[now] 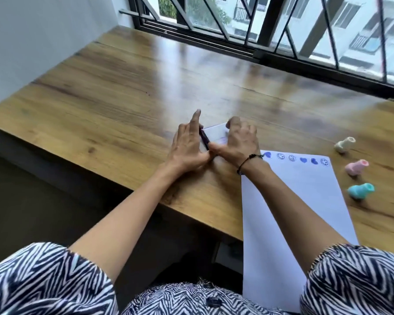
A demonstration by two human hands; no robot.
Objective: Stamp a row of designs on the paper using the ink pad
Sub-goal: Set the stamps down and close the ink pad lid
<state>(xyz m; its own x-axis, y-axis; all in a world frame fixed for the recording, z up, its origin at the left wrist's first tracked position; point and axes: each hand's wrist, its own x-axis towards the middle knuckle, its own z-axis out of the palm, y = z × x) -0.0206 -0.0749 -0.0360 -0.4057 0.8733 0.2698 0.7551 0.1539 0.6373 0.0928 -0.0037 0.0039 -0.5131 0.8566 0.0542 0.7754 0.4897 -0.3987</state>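
Observation:
The ink pad (215, 134), a flat case with a pale lid and dark edge, lies on the wooden table (105, 105) between both hands. My left hand (188, 144) holds its left side, index finger raised. My right hand (241, 142) presses on its lid from the right. A white sheet of paper (305, 196) lies to the right, hanging over the table's near edge. A row of several blue stamped hearts and smiley faces (303, 159) runs along its far edge. Three small stamps lie right of the paper: cream (344, 144), pink (356, 167), teal (361, 190).
A window with black bars (259, 30) runs along the table's far edge. A white wall (32, 42) stands at the left. The table's near edge runs diagonally, with dark floor below it.

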